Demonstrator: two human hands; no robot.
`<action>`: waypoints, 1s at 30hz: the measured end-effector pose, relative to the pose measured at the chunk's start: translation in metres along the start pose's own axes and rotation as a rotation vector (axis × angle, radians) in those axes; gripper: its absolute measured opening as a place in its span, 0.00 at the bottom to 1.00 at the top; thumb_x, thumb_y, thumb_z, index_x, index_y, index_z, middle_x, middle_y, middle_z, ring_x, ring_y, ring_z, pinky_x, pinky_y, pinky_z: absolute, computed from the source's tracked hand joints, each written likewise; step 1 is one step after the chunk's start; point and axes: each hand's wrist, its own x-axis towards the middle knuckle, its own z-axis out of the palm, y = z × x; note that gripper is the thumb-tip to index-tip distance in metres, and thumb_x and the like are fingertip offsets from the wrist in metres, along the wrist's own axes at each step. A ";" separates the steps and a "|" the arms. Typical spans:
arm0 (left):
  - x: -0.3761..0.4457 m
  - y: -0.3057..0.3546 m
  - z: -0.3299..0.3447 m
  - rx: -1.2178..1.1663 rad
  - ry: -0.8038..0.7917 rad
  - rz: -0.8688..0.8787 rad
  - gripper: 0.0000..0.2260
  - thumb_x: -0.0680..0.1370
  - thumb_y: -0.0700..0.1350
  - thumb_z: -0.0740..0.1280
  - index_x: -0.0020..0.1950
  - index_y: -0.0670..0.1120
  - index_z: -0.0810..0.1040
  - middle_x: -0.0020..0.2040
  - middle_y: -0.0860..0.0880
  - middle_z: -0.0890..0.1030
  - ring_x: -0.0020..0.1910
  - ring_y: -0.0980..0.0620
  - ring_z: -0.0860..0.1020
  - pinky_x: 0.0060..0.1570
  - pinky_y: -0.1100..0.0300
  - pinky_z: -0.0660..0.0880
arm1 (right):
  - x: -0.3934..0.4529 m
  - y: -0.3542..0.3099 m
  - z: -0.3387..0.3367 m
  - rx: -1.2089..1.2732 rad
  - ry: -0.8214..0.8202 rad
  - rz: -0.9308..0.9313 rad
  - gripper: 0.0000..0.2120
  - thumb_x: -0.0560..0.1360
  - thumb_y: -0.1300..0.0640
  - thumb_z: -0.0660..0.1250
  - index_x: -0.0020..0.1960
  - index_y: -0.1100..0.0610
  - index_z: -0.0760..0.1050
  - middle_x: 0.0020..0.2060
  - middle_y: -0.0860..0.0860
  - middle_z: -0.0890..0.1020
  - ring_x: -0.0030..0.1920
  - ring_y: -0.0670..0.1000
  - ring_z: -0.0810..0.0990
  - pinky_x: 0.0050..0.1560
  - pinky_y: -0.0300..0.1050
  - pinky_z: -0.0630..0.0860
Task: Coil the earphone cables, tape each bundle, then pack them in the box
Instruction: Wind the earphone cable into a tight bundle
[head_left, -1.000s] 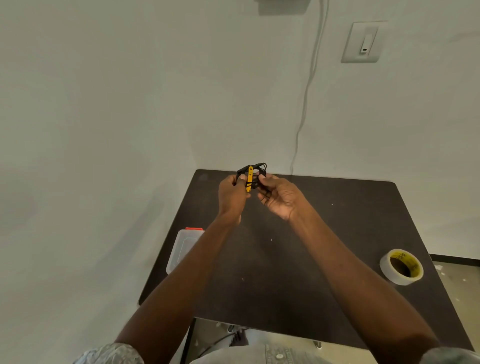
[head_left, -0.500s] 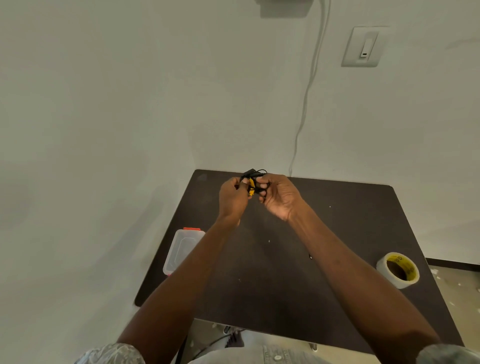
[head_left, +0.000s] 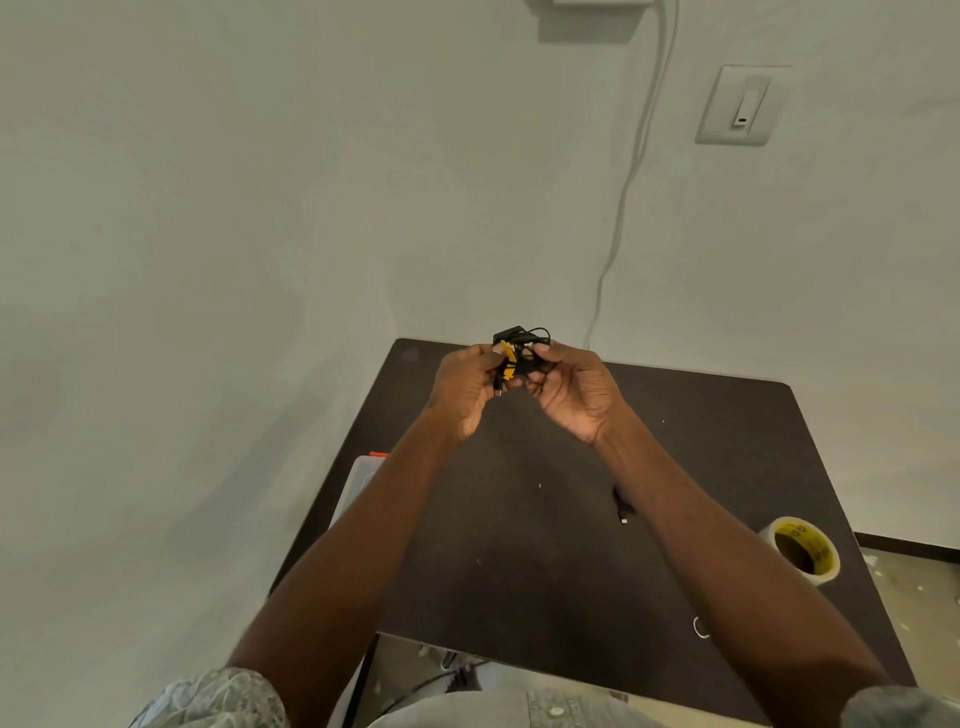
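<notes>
A small black coiled earphone bundle (head_left: 521, 347) with a yellow strip of tape (head_left: 508, 360) on it is held up over the far part of the dark table (head_left: 727, 467). My left hand (head_left: 465, 387) pinches it from the left and my right hand (head_left: 574, 389) from the right, fingertips nearly touching. A black plug end (head_left: 497, 388) hangs below the left fingers. A clear plastic box (head_left: 356, 486) with an orange clip sits at the table's left edge, mostly hidden by my left forearm. A roll of tape (head_left: 802, 550) with a yellow core lies at the right.
A short black cable piece (head_left: 622, 506) lies on the table beside my right forearm. A small white ring (head_left: 700, 627) lies near the front edge. A white cable (head_left: 631, 171) runs down the wall behind the table, and a wall switch (head_left: 740, 104) sits at the upper right.
The bundle has been pressed smaller between both hands and the yellow tape is wrapped tighter around it. The hands stay in about the same place.
</notes>
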 end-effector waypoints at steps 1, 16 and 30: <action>0.000 0.000 0.000 0.002 -0.020 0.003 0.06 0.79 0.35 0.63 0.52 0.34 0.77 0.44 0.39 0.81 0.37 0.49 0.82 0.38 0.58 0.79 | 0.001 -0.002 -0.002 0.023 -0.035 0.009 0.09 0.66 0.63 0.72 0.45 0.61 0.76 0.35 0.52 0.82 0.30 0.48 0.77 0.42 0.43 0.72; -0.006 0.006 -0.004 -0.267 -0.148 0.069 0.06 0.79 0.40 0.63 0.52 0.41 0.78 0.47 0.45 0.82 0.45 0.50 0.79 0.47 0.57 0.73 | 0.003 -0.024 -0.001 -0.115 -0.178 0.052 0.06 0.67 0.60 0.72 0.44 0.60 0.81 0.41 0.54 0.83 0.36 0.48 0.79 0.42 0.41 0.76; -0.011 0.014 0.005 -0.238 -0.221 0.160 0.06 0.80 0.38 0.61 0.50 0.41 0.77 0.44 0.47 0.81 0.44 0.52 0.80 0.47 0.60 0.76 | 0.006 -0.033 0.005 -0.197 -0.149 0.021 0.09 0.67 0.67 0.67 0.47 0.60 0.75 0.36 0.53 0.77 0.35 0.49 0.75 0.38 0.44 0.75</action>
